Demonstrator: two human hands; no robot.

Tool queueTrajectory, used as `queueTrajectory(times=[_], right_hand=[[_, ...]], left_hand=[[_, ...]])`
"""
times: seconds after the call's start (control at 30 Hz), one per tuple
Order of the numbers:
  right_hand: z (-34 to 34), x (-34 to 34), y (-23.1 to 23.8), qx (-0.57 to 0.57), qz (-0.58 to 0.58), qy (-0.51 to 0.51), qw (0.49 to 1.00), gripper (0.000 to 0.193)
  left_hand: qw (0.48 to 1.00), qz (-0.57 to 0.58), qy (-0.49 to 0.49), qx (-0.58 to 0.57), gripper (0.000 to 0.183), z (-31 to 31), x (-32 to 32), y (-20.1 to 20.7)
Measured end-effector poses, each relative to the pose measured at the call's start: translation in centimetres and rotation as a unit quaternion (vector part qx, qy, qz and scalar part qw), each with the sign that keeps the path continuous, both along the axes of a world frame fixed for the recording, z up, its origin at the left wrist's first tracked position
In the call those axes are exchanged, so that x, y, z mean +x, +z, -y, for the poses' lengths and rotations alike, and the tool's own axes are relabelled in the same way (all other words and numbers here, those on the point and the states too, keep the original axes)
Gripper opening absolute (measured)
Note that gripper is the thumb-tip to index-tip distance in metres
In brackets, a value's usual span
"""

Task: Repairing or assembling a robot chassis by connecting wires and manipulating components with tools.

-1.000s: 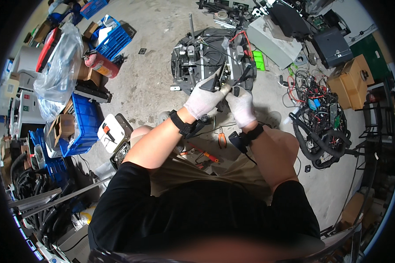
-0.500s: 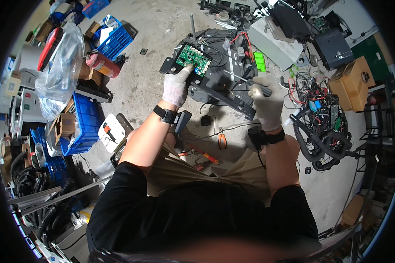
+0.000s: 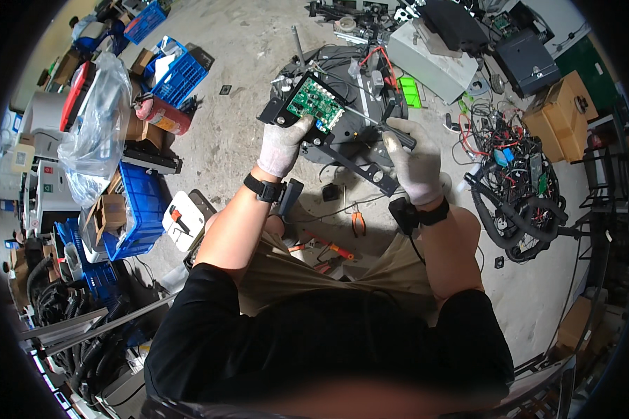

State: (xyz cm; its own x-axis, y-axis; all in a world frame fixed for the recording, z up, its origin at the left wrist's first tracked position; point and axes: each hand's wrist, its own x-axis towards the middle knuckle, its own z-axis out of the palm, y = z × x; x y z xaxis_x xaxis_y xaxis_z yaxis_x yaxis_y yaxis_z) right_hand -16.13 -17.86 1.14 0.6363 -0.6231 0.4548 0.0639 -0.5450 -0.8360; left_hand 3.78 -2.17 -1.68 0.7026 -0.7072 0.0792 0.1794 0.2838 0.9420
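My left hand (image 3: pixel 281 148), in a pale work glove, is closed on a black metal bracket (image 3: pixel 356 166), thumb along the edge of a green circuit board (image 3: pixel 313 101) mounted on it. White connectors line the board's right side. In my gloved right hand (image 3: pixel 419 162) is a screwdriver (image 3: pixel 365 119) with a dark handle and thin metal shaft. Its tip is at the board's right edge; whether it touches a connector or screw I cannot tell. Beneath and beyond the bracket sits a round dark machine base (image 3: pixel 388 94) with loose wires.
Orange-handled pliers (image 3: pixel 358 222) lie on the floor near my legs. To the right is a tangled heap of cables (image 3: pixel 514 174). Green trays (image 3: pixel 410 92) and a grey metal case (image 3: pixel 432 63) stand farther off. On the left are blue crates (image 3: pixel 141 227) and a red fire extinguisher (image 3: pixel 162 115).
The board and bracket have tilted and shifted slightly. My right hand has moved a little left, bringing the screwdriver's tip to the board's right edge.
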Motion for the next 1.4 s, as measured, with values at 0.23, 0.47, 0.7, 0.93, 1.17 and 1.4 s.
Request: queueTrajectory(times=[0.23,0.47,0.7,0.93,1.17,1.4], right_hand=[[-0.1,0.1,0.1,0.01,-0.022,-0.027,0.999,0.018],[0.8,-0.2,1.5,0.26,-0.142,-0.044,0.954,0.027],[0.8,-0.2,1.3,0.298,-0.154,-0.014,0.942,0.029],[-0.5,-0.1,2.0,0.193,-0.131,-0.087,0.968,0.023],[-0.2,-0.3,1.5,0.202,-0.098,-0.059,0.973,0.023],[0.0,-0.5,1.7,0.146,-0.115,-0.078,0.98,0.023]], left_hand=[[1.0,0.014,-0.01,0.001,0.031,-0.2,0.0,0.1],[0.949,0.232,-0.014,0.21,0.031,-1.0,-0.6,2.6],[0.927,0.282,-0.098,0.228,0.047,-1.4,-1.9,3.0],[0.971,0.199,-0.031,0.129,0.043,-0.3,-0.9,2.0],[0.994,0.07,-0.036,0.073,0.041,-0.1,-0.7,1.3],[0.989,0.106,-0.046,0.092,0.036,-0.4,-0.7,1.6]])
